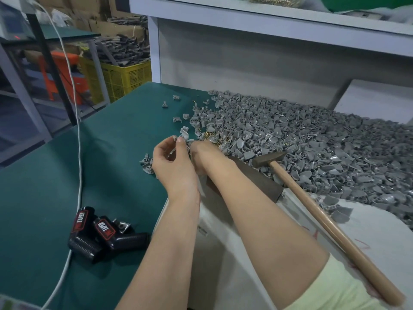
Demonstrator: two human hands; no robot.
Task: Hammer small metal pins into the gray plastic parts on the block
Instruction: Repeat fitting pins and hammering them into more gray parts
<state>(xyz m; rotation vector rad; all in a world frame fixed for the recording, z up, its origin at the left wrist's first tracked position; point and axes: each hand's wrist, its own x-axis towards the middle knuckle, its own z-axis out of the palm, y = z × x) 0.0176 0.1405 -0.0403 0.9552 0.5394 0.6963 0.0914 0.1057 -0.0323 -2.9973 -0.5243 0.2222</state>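
My left hand [173,161] pinches a small gray plastic part [176,138] between thumb and fingertips above the green mat. My right hand [202,153] lies just to its right with fingers curled downward near the same spot; what it holds is hidden. A dark brown block [254,179] lies under my right forearm. A hammer [312,211] with a wooden handle rests to the right, its dark head [268,158] by the pile. Small brass pins [211,136] lie scattered beyond my hands. A huge heap of gray plastic parts [312,139] fills the right side.
Two black "TAPER" devices [100,236] lie on the green mat [55,186] at lower left, with a white cable [79,139] running past them. A white shelf unit [245,52] stands behind the pile. A yellow crate [125,79] of gray parts stands at back left.
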